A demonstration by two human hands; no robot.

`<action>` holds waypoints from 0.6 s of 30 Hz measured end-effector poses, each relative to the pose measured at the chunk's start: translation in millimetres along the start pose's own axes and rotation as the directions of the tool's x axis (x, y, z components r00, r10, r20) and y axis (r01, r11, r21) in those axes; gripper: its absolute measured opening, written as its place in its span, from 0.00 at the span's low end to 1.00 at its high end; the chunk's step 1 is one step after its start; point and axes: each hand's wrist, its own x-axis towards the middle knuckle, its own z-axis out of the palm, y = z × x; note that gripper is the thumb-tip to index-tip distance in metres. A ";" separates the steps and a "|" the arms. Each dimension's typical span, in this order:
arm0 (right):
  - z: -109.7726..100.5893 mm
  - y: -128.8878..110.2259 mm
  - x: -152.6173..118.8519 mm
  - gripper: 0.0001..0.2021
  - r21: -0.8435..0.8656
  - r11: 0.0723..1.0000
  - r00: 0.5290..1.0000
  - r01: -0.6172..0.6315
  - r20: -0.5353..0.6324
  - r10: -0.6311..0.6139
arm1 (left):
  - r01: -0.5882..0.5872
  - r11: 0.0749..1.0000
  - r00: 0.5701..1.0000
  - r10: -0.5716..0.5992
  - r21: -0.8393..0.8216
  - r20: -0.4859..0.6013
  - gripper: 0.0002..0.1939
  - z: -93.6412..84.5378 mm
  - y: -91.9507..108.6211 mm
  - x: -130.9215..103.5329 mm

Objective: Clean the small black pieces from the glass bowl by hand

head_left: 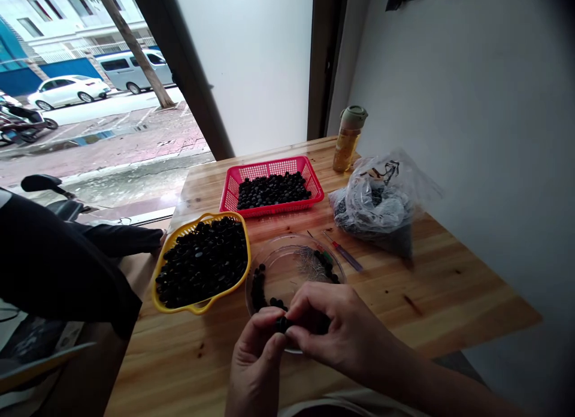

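Between the fingertips of both hands is a small black round part [283, 325], low in the middle of the view. My left hand [260, 357] pinches it from the left, and my right hand [330, 321] from the right. Just beyond and partly under my hands lies a clear round tray [278, 243], holding black pieces along its sides and a heap of thin metal pins [312, 264]. To the left stands a yellow basket [247, 249] full of black round parts. Behind the tray, a red basket [281, 211] holds more small black pieces.
A screwdriver [345, 254] lies right of the tray. Beyond it sit a knotted clear plastic bag [381, 207] of dark pieces and a bottle [348, 141] of amber liquid. A person's dark-clothed leg [58, 255] is left of the wooden table [471, 285].
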 end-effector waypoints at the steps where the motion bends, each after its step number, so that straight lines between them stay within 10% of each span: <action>1: -0.6 -0.1 0.0 0.03 0.005 1.000 1.000 -0.010 0.015 0.010 | -0.027 1.000 1.000 0.027 0.003 0.012 0.12 -0.4 -0.9 -0.1; 12: -6.9 13.2 -3.1 0.05 0.011 1.000 0.995 0.026 0.099 -0.026 | -0.174 0.983 0.961 0.182 -0.057 0.211 0.08 3.2 2.3 -2.7; 18: -4.7 30.1 -5.4 0.04 0.062 0.987 0.984 0.149 0.086 -0.155 | -0.201 0.964 0.967 0.224 -0.171 0.124 0.12 13.5 9.3 -6.8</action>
